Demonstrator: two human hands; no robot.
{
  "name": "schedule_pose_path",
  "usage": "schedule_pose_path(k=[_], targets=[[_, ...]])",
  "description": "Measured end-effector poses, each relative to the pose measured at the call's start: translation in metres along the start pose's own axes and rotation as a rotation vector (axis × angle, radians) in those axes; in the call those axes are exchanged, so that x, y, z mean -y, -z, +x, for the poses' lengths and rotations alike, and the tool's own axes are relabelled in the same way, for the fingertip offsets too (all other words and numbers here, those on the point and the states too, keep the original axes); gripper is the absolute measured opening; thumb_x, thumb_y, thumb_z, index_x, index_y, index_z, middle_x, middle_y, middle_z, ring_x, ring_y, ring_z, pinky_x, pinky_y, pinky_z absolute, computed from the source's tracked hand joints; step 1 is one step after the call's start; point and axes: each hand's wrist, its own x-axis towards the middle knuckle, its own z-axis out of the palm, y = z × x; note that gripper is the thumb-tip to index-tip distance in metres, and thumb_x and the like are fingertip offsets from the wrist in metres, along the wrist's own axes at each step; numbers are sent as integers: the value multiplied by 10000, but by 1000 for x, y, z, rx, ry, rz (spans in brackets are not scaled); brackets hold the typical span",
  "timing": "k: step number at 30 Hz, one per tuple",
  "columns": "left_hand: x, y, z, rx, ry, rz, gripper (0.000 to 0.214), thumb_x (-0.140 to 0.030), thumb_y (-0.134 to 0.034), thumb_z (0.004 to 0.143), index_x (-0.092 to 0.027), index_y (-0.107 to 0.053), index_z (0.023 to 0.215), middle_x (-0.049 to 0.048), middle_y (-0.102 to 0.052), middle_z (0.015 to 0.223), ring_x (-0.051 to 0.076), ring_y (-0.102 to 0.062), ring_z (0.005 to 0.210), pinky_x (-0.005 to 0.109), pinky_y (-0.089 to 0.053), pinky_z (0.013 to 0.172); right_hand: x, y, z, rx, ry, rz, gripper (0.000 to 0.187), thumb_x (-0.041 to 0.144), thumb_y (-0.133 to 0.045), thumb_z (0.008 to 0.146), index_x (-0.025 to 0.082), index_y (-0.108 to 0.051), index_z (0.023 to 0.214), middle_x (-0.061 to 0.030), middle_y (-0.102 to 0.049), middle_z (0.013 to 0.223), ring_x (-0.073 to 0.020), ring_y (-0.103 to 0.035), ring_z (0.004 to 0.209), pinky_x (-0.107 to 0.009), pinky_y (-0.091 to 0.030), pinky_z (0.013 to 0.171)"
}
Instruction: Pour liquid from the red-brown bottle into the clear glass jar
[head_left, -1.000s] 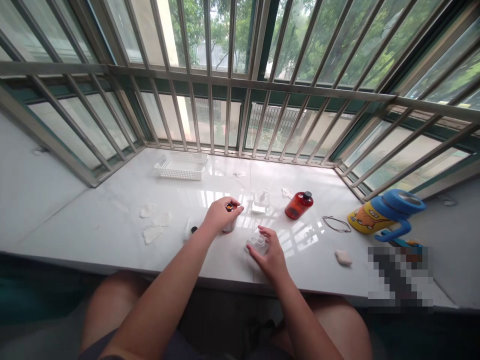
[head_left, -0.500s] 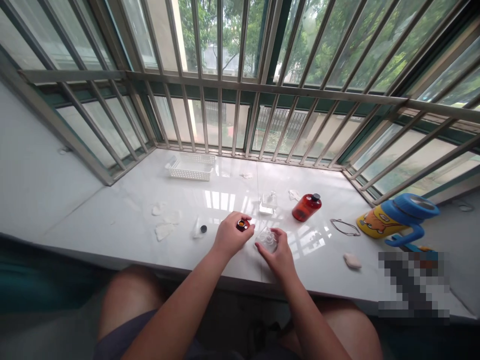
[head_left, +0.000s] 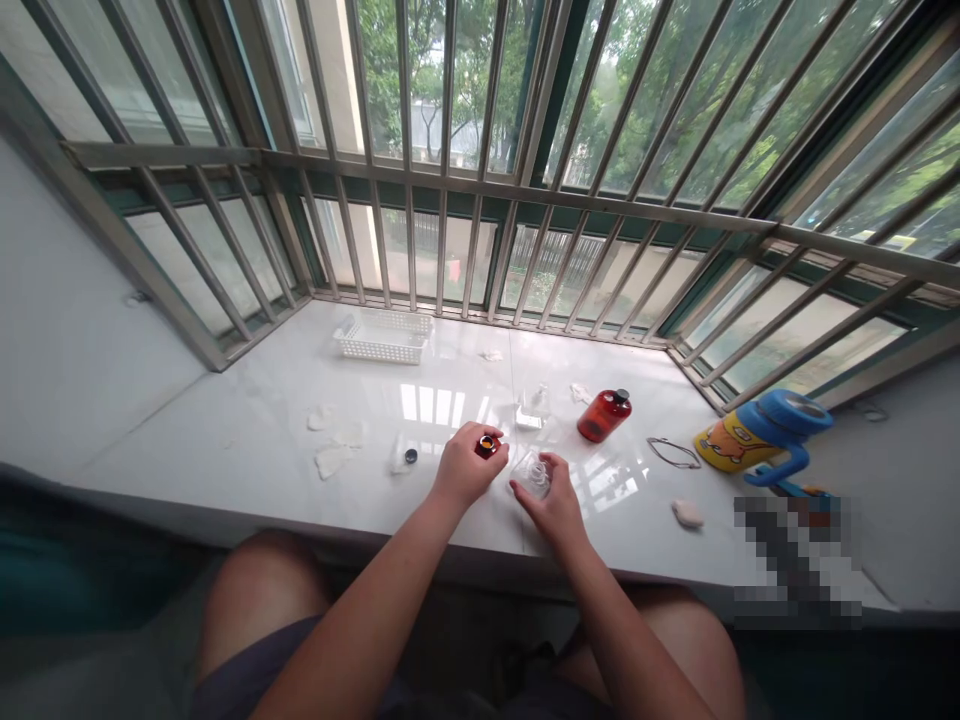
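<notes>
My left hand point(head_left: 463, 468) is closed round a small amber bottle point(head_left: 487, 443), whose open mouth points up. Close beside it my right hand point(head_left: 556, 502) grips a small clear container point(head_left: 533, 471) just above the white sill point(head_left: 247, 440). The two containers almost touch. A small black cap point(head_left: 410, 456) lies on the sill to the left of my left hand, next to a clear piece.
A larger amber bottle point(head_left: 603, 414) with a black cap lies behind my right hand. A white slotted basket point(head_left: 384, 337) stands near the window bars. White wads point(head_left: 330, 458) lie at the left, another clear container point(head_left: 529, 408) at the middle, a blue and yellow jug point(head_left: 761, 434) at the right.
My hands have come closer together, bringing the small amber bottle up against the clear container. The view has shifted slightly.
</notes>
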Motion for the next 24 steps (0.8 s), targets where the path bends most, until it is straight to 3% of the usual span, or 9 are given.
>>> schedule_pose_path(k=[11,17,21,24], targets=[[3,-4,-4,-92,-105,16,117,-248,-638,937,-235,-751,965,63,-753,989,208,-728,904,350,-599,851,-3,-2,-1,-17,66,-18,719,621,-808,829,259,-496,1366,-128,-638,1316,-344,-663,1224,-535,-576,1041],[5,-6,-4,-97,-115,22,135,-236,-621,949,-236,-754,974,62,-756,992,203,-726,888,342,-603,829,-2,3,2,-95,265,-39,763,598,-820,855,245,-459,1427,-190,-510,1520,-384,-512,1441,-647,-457,1184],[5,-6,-4,-110,-107,29,132,-255,-623,952,-240,-753,967,65,-758,996,210,-732,909,350,-602,855,23,12,-5,-198,322,-75,669,537,-774,921,257,-461,1442,-203,-453,1612,-411,-444,1522,-713,-420,1200],[5,-5,-4,-97,-102,28,137,-269,-618,959,-244,-752,974,65,-759,993,211,-731,894,348,-603,838,54,20,-36,-203,419,-82,623,473,-783,921,317,-503,1455,-157,-499,1606,-423,-455,1529,-739,-431,1201]])
